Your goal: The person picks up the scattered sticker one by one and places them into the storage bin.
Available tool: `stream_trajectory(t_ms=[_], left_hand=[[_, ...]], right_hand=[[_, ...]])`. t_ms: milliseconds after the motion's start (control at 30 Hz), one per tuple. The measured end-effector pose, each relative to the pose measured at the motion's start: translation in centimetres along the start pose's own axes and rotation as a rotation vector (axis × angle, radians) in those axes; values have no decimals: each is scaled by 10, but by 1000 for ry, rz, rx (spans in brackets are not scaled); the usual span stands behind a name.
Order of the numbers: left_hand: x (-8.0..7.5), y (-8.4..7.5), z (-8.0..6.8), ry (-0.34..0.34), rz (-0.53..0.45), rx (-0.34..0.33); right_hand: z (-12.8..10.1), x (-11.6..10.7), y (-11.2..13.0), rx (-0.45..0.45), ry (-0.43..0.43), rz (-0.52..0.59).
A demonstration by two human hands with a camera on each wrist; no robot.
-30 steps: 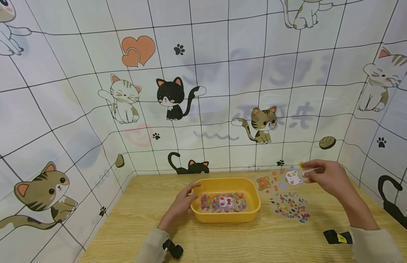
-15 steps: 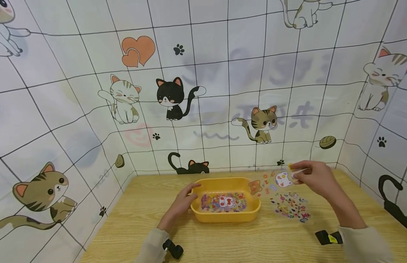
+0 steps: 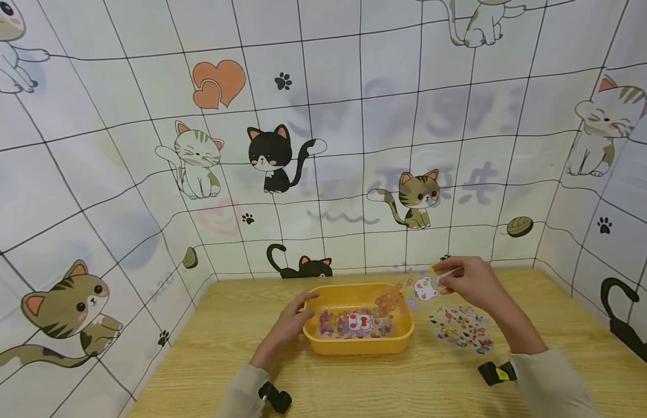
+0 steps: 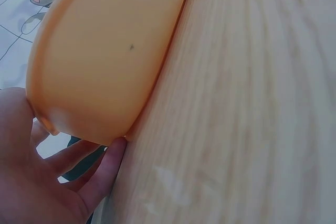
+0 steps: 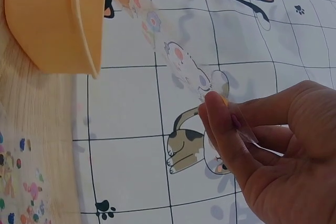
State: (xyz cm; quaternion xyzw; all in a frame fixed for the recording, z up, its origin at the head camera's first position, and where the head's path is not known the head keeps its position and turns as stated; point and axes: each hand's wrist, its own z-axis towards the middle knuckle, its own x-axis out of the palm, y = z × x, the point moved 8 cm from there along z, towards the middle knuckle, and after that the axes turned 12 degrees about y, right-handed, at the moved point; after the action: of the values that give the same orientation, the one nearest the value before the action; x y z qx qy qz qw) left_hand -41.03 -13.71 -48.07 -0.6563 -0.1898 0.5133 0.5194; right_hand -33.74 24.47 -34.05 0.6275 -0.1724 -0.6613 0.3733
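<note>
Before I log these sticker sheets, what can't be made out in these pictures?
- Sheet in the yellow tray: small designs too tiny in the head view; hidden by the tray wall in both wrist views.
- Clear sheet pinched by the right hand: its transparent edges vanish against the wall.
- Flat sheet: cut off at the right wrist view's left edge.
- Left hand: mostly cropped in the left wrist view.

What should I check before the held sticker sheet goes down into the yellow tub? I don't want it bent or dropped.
1. Right hand pinches the held sticker sheet at one end: ok.
2. Sheet's free end is over the yellow tub: ok.
3. Left hand steadies the tub's left wall: ok.
4. Tub is empty: not ok, the sheet in the tub lies there.
5. Sheet on the table is apart from the tub: ok.
</note>
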Motion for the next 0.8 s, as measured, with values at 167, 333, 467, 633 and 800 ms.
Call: stream_trajectory(t_ms=[167, 333, 467, 633, 800], left_hand=[[0, 0, 0, -8, 10, 0], [0, 0, 0, -7, -5, -9], [1, 1, 1, 11, -34, -13], [1, 0, 1, 8, -31, -11], [1, -2, 0, -10, -3, -4]], right_hand=[[12, 16, 10, -9, 43, 39], [28, 33, 19, -20, 93, 74], [40, 43, 29, -36, 125, 62], [55, 54, 43, -44, 156, 59], [66, 66, 52, -61, 176, 45]])
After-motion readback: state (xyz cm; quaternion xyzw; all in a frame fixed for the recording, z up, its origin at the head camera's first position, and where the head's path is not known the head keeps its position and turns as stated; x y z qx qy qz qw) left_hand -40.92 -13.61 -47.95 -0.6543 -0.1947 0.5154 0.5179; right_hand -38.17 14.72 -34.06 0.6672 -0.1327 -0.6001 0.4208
